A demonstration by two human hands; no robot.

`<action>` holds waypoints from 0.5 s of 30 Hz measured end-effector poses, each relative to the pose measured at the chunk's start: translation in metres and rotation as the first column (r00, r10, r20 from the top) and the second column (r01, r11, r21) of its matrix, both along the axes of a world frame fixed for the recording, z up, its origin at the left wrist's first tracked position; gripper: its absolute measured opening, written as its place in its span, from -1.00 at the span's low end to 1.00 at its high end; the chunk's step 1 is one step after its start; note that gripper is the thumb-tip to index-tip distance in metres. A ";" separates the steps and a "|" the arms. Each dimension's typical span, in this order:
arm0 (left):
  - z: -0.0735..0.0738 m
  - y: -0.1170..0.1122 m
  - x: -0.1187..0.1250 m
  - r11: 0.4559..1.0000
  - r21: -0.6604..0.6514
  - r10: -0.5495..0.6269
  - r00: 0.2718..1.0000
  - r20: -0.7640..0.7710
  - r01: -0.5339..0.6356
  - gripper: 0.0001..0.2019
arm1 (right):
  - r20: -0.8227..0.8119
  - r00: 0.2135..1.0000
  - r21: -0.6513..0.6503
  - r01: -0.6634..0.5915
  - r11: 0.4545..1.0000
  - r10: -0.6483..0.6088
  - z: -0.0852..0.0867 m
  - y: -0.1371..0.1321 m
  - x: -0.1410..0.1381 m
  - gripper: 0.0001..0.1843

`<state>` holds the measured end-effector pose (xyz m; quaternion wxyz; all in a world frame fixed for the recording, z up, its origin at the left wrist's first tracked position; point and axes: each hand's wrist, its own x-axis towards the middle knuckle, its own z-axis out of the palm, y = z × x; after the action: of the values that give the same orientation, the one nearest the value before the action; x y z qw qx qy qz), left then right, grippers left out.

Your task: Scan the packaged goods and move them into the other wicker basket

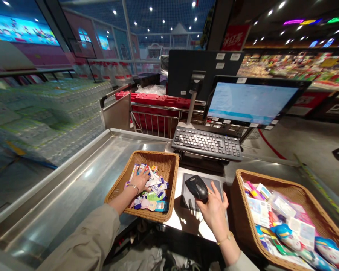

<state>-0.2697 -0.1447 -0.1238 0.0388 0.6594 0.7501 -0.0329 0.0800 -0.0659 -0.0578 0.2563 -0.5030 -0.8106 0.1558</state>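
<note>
My left hand (140,180) reaches into the left wicker basket (173,177), fingers spread over a jumble of small packets (158,183). The packets are mostly white and blue, with some green and pink ones. It seems to touch the top of the pile; anything under the palm is hidden. A black handheld barcode scanner (196,187) is in my right hand (214,210), held above a grey flat plate (188,201) set in the counter. The thumb and at least one finger are at the scanner's near end, while other fingers stick out.
On the right stands a second wicker basket (243,195), filled with mixed packaged goods (285,222). Behind the plate are a black keyboard (206,142) and a lit monitor (251,101). A metal cart (155,120) is beyond the steel counter (96,180). Stacked bottle packs (45,116) fill the left.
</note>
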 end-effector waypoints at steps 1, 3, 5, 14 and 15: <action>0.000 0.000 0.001 1.000 -0.003 0.014 1.000 -0.003 -0.014 -0.64 | -0.001 1.000 -0.003 0.001 1.000 -0.001 0.000 0.000 0.000 -0.79; 0.000 0.000 0.002 1.000 -0.002 0.031 1.000 -0.005 -0.031 -0.70 | 0.000 1.000 -0.006 0.002 1.000 -0.002 0.000 0.000 0.001 -0.79; 0.000 0.001 0.002 0.999 0.002 0.040 0.999 -0.003 -0.040 -0.74 | 0.002 1.000 0.006 0.007 1.000 -0.007 0.001 0.000 0.002 -0.77; 0.011 0.010 -0.002 0.989 0.112 0.093 0.996 -0.004 -0.092 -0.80 | 0.013 1.000 0.034 0.028 0.999 -0.029 0.008 0.002 0.007 -0.73; 0.015 0.011 -0.002 0.987 0.131 0.096 0.995 -0.006 -0.094 -0.80 | 0.013 0.999 0.037 0.029 0.999 -0.030 0.009 0.003 0.007 -0.72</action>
<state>-0.2714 -0.1338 -0.1090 -0.0077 0.6237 0.7815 0.0141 0.0871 -0.0629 -0.0488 0.2621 -0.5111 -0.8076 0.1338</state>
